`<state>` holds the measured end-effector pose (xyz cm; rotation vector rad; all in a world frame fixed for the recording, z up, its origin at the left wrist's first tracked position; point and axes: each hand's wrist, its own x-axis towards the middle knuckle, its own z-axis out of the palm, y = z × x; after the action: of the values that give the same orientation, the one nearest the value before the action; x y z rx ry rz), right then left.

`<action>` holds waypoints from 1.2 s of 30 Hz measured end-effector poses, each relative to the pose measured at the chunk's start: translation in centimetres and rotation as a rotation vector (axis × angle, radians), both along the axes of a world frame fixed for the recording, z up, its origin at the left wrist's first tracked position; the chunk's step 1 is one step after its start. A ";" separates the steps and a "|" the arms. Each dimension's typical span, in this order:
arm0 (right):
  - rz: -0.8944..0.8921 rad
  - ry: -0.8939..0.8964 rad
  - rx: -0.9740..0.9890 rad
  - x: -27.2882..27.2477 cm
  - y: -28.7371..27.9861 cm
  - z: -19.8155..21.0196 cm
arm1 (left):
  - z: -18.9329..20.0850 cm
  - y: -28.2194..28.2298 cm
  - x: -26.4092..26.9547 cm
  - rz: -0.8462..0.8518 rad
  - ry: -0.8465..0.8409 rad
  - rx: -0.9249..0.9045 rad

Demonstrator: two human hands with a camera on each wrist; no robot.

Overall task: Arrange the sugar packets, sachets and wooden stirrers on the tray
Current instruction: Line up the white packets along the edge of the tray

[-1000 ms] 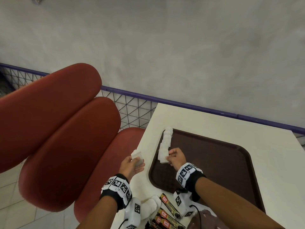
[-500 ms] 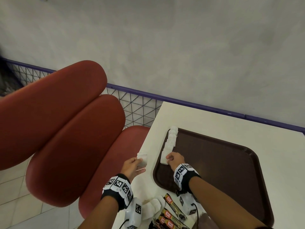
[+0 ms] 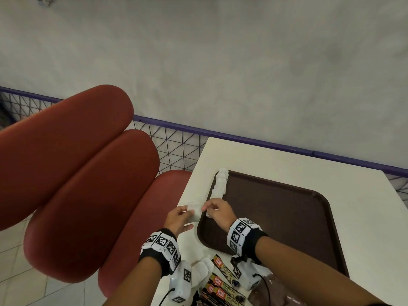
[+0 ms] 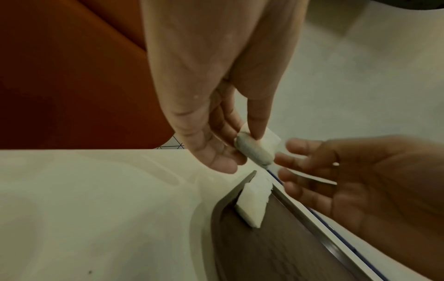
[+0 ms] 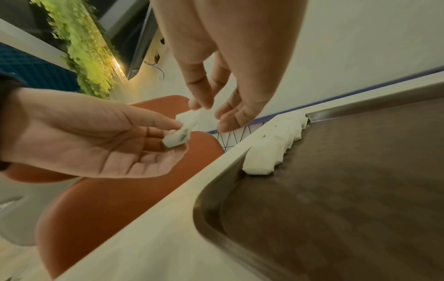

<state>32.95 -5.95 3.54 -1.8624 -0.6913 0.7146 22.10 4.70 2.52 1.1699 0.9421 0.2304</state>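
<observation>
My left hand point(image 3: 181, 219) hovers over the table's left edge, beside the tray, and pinches a small stack of white sugar packets point(image 3: 195, 212) between thumb and fingers point(image 4: 254, 150) point(image 5: 177, 138). My right hand point(image 3: 209, 209) has come across with loosely extended fingers point(image 4: 288, 161), and their tips touch that stack point(image 5: 211, 114). A row of several white packets point(image 3: 218, 188) leans against the left rim of the dark brown tray point(image 3: 287, 217). Brown coffee sachets point(image 3: 220, 288) and more white packets point(image 3: 203, 270) lie on the table near me. I see no wooden stirrers.
The cream table point(image 3: 287, 164) stands against a grey wall with a purple rail and wire mesh point(image 3: 176, 151). A red padded chair point(image 3: 88, 184) stands close to the table's left edge. Most of the tray floor point(image 5: 336, 190) is bare.
My right hand left the nearest packet of the row on the tray and moved left to the stack. My left hand brought the stack closer to the tray.
</observation>
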 end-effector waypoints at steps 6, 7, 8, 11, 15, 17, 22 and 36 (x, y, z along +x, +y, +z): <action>0.017 0.031 0.017 0.1 -0.6 0.2 | 0.7 -0.7 0.2 -0.024 -0.018 -0.012; -0.056 -0.014 0.012 0.5 -0.8 0.1 | 0.9 -0.7 0.1 -0.016 -0.021 -0.013; -0.138 -0.056 0.004 0.9 -1.0 -0.1 | 0.9 -0.6 -0.2 -0.003 -0.018 -0.013; -0.309 -0.098 -0.059 2.5 -1.7 -1.0 | 0.6 0.3 -1.5 0.037 0.009 -0.007; -0.313 -0.107 -0.145 3.3 -1.9 -2.1 | -0.6 1.5 -3.5 0.040 0.081 0.007; -0.287 -0.096 -0.171 3.1 -1.7 -2.4 | -1.0 1.6 -4.3 0.004 0.116 0.013; -0.268 -0.069 -0.224 2.1 -0.1 -3.5 | -1.5 1.3 -5.8 -0.143 0.188 0.040; -0.079 -0.354 -0.319 1.1 -0.6 -3.6 | -2.1 -0.4 -7.0 -0.638 0.346 0.164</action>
<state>34.01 -6.51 -0.09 -2.3304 -0.7531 0.4652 15.13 4.29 0.46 1.6341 0.8062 -0.4274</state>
